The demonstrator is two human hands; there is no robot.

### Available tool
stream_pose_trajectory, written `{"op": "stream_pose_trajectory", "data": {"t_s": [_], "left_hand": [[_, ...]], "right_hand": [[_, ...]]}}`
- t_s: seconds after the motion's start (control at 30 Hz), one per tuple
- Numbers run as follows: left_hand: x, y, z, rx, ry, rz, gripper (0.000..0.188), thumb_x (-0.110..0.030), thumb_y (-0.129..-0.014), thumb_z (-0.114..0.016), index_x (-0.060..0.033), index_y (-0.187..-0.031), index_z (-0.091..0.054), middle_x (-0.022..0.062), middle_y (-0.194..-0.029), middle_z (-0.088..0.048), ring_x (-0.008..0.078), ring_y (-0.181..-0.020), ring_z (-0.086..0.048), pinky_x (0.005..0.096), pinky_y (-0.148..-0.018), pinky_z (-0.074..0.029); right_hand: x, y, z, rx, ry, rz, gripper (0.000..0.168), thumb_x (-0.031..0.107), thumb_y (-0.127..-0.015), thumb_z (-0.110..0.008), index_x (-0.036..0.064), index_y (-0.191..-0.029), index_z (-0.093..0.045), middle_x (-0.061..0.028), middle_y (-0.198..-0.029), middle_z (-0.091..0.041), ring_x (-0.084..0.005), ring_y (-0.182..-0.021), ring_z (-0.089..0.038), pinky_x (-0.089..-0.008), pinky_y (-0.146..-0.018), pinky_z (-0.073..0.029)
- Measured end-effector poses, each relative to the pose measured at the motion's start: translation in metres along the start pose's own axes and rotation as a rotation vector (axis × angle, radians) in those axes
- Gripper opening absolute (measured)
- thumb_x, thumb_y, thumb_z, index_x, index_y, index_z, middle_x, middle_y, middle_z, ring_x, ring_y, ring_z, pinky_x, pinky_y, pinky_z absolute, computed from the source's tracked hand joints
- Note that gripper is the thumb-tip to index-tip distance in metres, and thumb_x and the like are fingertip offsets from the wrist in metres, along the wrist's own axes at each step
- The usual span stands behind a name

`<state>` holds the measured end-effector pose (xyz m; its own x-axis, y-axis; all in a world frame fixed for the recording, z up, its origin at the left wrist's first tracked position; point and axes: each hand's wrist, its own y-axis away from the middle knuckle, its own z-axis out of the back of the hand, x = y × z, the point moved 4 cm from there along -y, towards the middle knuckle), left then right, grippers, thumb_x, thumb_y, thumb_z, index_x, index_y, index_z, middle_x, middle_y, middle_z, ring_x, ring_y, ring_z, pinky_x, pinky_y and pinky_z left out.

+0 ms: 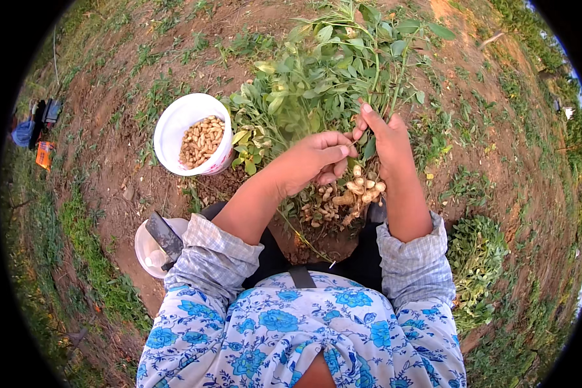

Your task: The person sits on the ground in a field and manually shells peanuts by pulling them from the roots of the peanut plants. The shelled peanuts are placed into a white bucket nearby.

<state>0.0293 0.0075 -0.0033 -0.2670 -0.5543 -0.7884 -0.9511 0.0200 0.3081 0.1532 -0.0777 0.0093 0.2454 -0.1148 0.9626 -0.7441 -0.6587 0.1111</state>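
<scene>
My left hand (pixel 317 157) pinches a thin stem between thumb and forefinger, just left of my right hand. My right hand (pixel 385 133) grips leafy peanut stems; its thumb points up and away from me. Green peanut plants (pixel 315 82) spread beyond both hands. Below my hands hangs a cluster of pale peanut pods (pixel 361 189) with roots, and smaller, darker pods (pixel 322 208) lie or hang beside it. A white plastic bucket (pixel 167 131), partly filled with picked peanuts (pixel 203 140), stands to the left of my left hand.
At my left elbow is a whitish container (pixel 145 242) with a dark flat object (pixel 164 235) across it. Pulled greenery (pixel 475 266) lies on the soil at my right. An orange packet (pixel 44 155) and a blue item (pixel 23 133) are at the far left.
</scene>
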Motion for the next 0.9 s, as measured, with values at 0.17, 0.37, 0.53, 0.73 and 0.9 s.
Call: {"op": "stream_pose_trajectory", "data": {"t_s": [0.17,0.37,0.53,0.73,0.9], "left_hand": [[-0.001,-0.001,-0.002,-0.065,-0.065,-0.082,0.013,-0.015,-0.092,-0.054,-0.0053,-0.098,-0.059,-0.0037,-0.063,-0.040,0.0061,-0.051,-0.035,0.0210,-0.044,-0.030],[-0.003,-0.002,0.000,0.003,-0.049,0.047,0.010,-0.011,-0.091,-0.053,-0.0058,-0.096,-0.059,-0.0058,-0.061,-0.039,0.0025,-0.046,-0.031,0.0187,-0.039,-0.024],[-0.007,0.001,-0.003,-0.015,-0.095,0.082,0.011,-0.011,-0.091,-0.052,-0.0052,-0.096,-0.060,-0.0082,-0.056,-0.035,0.0022,-0.041,-0.026,0.0182,-0.037,-0.020],[-0.003,0.010,-0.004,-0.060,-0.134,0.121,0.016,-0.011,-0.092,-0.045,-0.0033,-0.098,-0.058,-0.0078,-0.054,-0.036,0.0039,-0.040,-0.028,0.0188,-0.037,-0.022],[0.001,0.006,0.007,-0.155,-0.086,0.006,0.021,-0.020,-0.090,-0.058,-0.0047,-0.104,-0.054,-0.0015,-0.071,-0.051,0.0071,-0.055,-0.047,0.0205,-0.049,-0.036]], "right_hand": [[0.001,0.002,-0.003,-0.055,-0.068,-0.039,0.018,0.020,-0.089,-0.061,0.003,-0.085,-0.056,-0.0044,-0.070,-0.056,-0.0151,-0.059,-0.055,-0.0291,-0.054,-0.047],[-0.001,0.005,-0.004,0.009,-0.061,-0.077,0.019,0.020,-0.089,-0.061,0.003,-0.084,-0.055,-0.0042,-0.069,-0.055,-0.0139,-0.058,-0.055,-0.0291,-0.049,-0.045],[0.004,0.009,-0.008,0.068,0.017,-0.044,0.020,0.020,-0.089,-0.061,0.003,-0.082,-0.054,-0.0040,-0.068,-0.053,-0.0137,-0.057,-0.053,-0.0290,-0.051,-0.046],[0.015,0.001,0.006,-0.025,-0.137,-0.033,0.017,0.017,-0.091,-0.059,0.001,-0.086,-0.053,-0.0026,-0.068,-0.049,-0.0133,-0.058,-0.049,-0.0348,-0.063,-0.055],[0.020,0.001,0.011,-0.111,-0.225,0.012,0.019,0.015,-0.091,-0.058,-0.003,-0.097,-0.054,-0.0026,-0.070,-0.049,-0.0131,-0.061,-0.051,-0.0371,-0.068,-0.056]]}}
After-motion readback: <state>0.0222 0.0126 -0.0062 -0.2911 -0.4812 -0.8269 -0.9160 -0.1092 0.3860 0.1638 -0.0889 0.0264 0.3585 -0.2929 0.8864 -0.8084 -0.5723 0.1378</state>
